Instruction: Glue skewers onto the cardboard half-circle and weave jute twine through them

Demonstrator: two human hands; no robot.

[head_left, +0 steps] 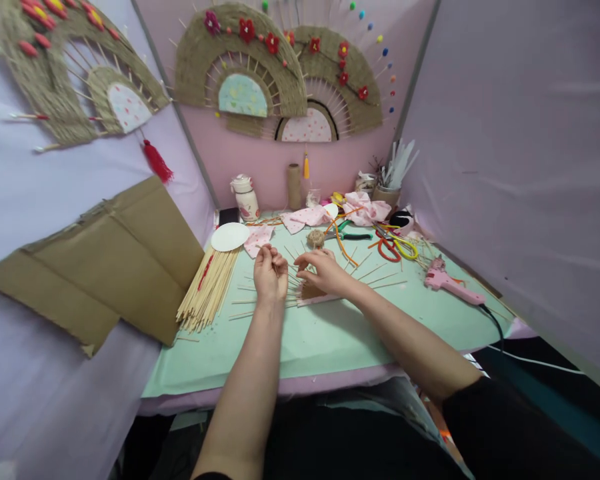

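Both my hands are over a half-round cardboard piece [311, 291] with a pale edge, from which several thin wooden sticks [387, 275] fan out across the green tabletop. My left hand [271, 275] is closed at the left of the piece, its fingers curled together; something thin seems to be in them, too small to make out. Above the cardboard, my right hand [325, 270] bends over the sticks with thumb and fingers apart, hiding part of them. A ball of twine [315, 239] sits just beyond my right hand.
A bundle of sticks [207, 290] and a white disc [230, 237] are at left, beside leaning cardboard [115, 260]. Pliers [355, 237], red-handled scissors [389, 249] and a pink glue gun [453, 283] are at right. A bottle [245, 198] stands behind; finished fans [240, 57] hang above.
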